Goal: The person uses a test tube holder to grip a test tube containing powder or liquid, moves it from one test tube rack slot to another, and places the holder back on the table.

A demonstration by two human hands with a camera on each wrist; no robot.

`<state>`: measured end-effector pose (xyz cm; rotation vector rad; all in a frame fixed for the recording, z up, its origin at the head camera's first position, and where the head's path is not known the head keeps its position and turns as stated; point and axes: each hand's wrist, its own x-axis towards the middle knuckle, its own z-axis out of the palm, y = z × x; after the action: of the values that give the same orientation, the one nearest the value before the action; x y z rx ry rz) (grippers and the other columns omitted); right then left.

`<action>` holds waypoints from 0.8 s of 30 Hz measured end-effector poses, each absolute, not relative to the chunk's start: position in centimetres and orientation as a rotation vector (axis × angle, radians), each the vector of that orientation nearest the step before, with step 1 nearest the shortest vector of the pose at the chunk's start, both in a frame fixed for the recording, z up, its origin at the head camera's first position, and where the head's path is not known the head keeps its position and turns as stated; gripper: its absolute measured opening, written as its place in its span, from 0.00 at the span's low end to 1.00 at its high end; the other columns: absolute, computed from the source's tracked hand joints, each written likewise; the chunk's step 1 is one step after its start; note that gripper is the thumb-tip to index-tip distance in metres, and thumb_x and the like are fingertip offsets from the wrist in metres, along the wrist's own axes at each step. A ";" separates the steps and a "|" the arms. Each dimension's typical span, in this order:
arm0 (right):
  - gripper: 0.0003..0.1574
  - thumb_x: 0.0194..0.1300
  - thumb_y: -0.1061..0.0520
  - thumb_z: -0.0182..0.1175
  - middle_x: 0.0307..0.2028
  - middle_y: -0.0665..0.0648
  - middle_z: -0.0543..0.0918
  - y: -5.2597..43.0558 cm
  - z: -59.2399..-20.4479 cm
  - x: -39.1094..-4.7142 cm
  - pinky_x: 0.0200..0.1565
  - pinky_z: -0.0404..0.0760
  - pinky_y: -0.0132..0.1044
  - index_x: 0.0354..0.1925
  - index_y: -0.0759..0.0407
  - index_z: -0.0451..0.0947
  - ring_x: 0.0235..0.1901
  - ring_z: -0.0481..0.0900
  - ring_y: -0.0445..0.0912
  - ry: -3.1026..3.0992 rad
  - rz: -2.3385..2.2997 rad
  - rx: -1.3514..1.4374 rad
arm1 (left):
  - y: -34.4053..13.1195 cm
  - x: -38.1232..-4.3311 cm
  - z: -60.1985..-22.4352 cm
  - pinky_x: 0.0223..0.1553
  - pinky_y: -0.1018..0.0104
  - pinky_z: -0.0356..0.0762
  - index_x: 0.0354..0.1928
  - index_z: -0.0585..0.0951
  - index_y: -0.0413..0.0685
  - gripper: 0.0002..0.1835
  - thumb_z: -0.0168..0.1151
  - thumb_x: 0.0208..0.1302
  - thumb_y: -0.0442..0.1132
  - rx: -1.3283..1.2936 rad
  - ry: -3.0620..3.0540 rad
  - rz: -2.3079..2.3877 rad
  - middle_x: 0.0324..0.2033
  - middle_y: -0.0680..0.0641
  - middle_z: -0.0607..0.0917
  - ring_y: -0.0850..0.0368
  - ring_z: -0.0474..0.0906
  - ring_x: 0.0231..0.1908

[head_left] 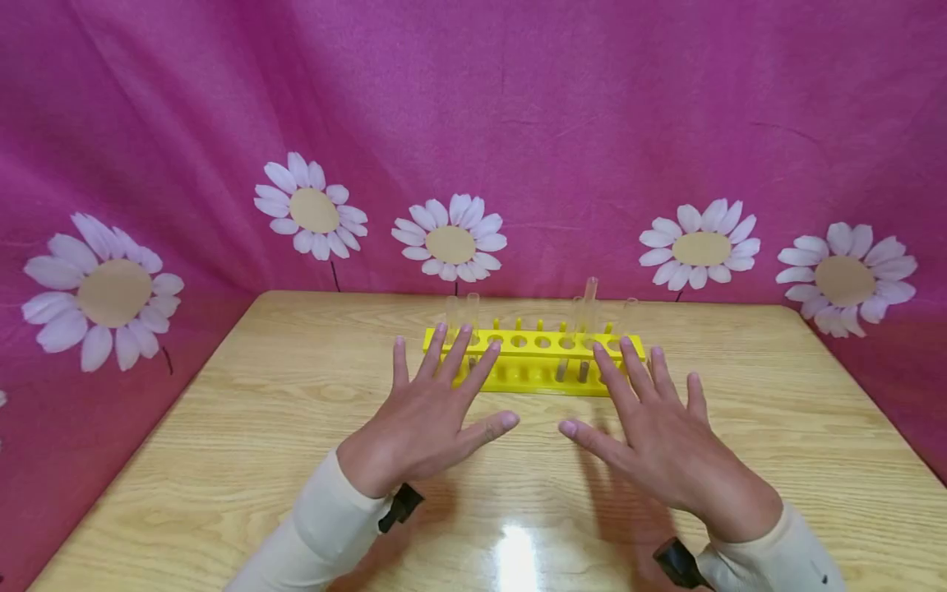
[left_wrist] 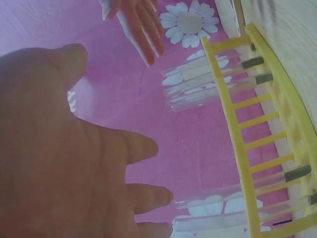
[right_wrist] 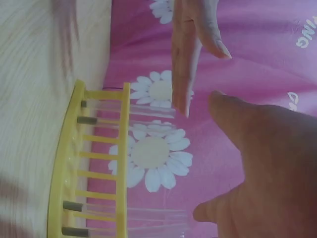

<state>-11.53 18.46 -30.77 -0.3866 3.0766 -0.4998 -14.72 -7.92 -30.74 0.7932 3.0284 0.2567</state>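
A yellow test tube rack (head_left: pixel 528 353) stands on the wooden table, past both hands. Clear test tubes stand in it in two groups: a pair at the left end, with one tube (head_left: pixel 473 309), and several toward the right, where one tube (head_left: pixel 590 298) rises higher. Dark material fills the bottoms of tubes (left_wrist: pixel 297 173) in the left wrist view. My left hand (head_left: pixel 422 423), fingers spread and palm down, hovers before the rack's left part and holds nothing. Likewise spread and bare, my right hand (head_left: pixel 666 444) is before the right part. Fingertips overlap the rack in the head view.
A pink cloth (head_left: pixel 562 123) with printed white daisies hangs behind and at both sides of the table (head_left: pixel 311 386). Each sleeved wrist carries a small black camera, the left one (head_left: pixel 400 507) and the right one (head_left: pixel 679 562).
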 end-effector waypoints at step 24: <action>0.69 0.59 0.17 0.39 0.71 0.76 0.45 21.8 -30.9 -13.8 0.54 0.31 0.78 0.75 0.64 0.36 0.66 0.42 0.79 2.946 -0.463 -0.164 | -11.2 -18.1 -31.4 0.62 0.30 0.19 0.76 0.46 0.45 0.51 0.45 0.63 0.72 0.522 2.955 0.319 0.75 0.41 0.42 0.38 0.31 0.73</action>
<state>-13.81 21.76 -30.92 -0.1640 2.9462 -0.4630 -18.06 -11.20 -31.37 0.5216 2.9554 0.3187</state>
